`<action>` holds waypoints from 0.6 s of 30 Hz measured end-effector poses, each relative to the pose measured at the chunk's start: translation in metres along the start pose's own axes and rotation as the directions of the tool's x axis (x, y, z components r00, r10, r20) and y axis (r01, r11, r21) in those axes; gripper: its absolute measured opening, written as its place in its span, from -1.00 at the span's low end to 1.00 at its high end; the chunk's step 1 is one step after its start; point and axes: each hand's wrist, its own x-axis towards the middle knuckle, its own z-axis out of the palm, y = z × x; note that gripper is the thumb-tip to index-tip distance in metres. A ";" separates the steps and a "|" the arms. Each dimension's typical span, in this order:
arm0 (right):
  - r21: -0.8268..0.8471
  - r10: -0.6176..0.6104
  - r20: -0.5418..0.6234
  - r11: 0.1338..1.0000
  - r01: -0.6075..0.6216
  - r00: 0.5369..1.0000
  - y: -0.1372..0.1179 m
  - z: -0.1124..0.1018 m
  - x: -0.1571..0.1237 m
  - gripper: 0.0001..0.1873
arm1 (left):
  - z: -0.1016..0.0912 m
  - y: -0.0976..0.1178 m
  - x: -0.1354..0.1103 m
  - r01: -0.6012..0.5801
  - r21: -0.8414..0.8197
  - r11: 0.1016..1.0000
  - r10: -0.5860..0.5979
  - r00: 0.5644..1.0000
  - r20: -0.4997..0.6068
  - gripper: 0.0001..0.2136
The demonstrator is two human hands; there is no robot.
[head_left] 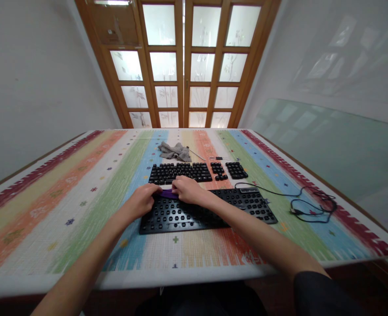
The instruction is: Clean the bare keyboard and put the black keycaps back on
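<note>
A black keyboard (187, 219) with its keycaps off lies flat near the front of the table, rows of bare key stems showing. Over its upper left edge, a purple strip (168, 194), perhaps cloth, is stretched between my two hands. My left hand (144, 200) pinches its left end by the keyboard's corner. Fingers of my right hand (187, 189) close on the other end, and my right forearm hides the keyboard's middle. Just beyond lie black keycaps (180, 171), set out in keyboard order, with smaller groups of keycaps (236, 170) to the right.
Behind the keycaps rest a crumpled grey cloth (175, 152), a thin light stick (196, 153) and a small dark-handled tool (218, 158). The keyboard's cable (315, 206) coils at the right. A striped tablecloth (91, 210) covers the table.
</note>
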 end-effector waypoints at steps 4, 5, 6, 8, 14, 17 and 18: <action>-0.005 0.000 -0.006 1.000 0.000 1.000 0.001 -0.003 -0.003 -0.84 | 0.002 -0.002 0.001 -0.020 -0.014 1.000 0.020 1.000 -0.013 -0.53; -0.007 0.004 -0.009 1.000 -0.004 1.000 0.002 -0.003 -0.004 -0.84 | 0.003 -0.003 0.002 -0.028 -0.020 0.999 0.028 0.999 -0.016 -0.51; -0.005 0.012 -0.010 1.000 -0.012 1.000 0.003 -0.004 -0.005 -0.84 | 0.004 -0.003 0.003 -0.035 -0.029 0.999 0.034 0.999 -0.018 -0.50; 0.007 0.028 -0.009 1.000 -0.028 1.000 0.006 -0.006 -0.008 -0.84 | 0.006 -0.003 0.005 -0.043 -0.048 0.998 0.042 0.999 -0.017 -0.47; 0.057 0.039 -0.005 0.998 -0.039 0.999 0.012 -0.008 -0.014 -0.84 | 0.002 0.002 0.008 -0.042 -0.051 0.998 0.042 0.999 -0.004 -0.47; 0.059 0.037 -0.018 0.998 -0.036 0.999 0.012 -0.007 -0.014 -0.84 | -0.001 0.007 0.009 -0.036 -0.040 0.999 0.036 0.999 -0.003 -0.54; 0.057 0.038 -0.020 0.998 -0.037 0.999 0.012 -0.007 -0.014 -0.84 | -0.002 0.009 0.010 -0.036 -0.036 0.999 0.036 0.999 0.000 -0.57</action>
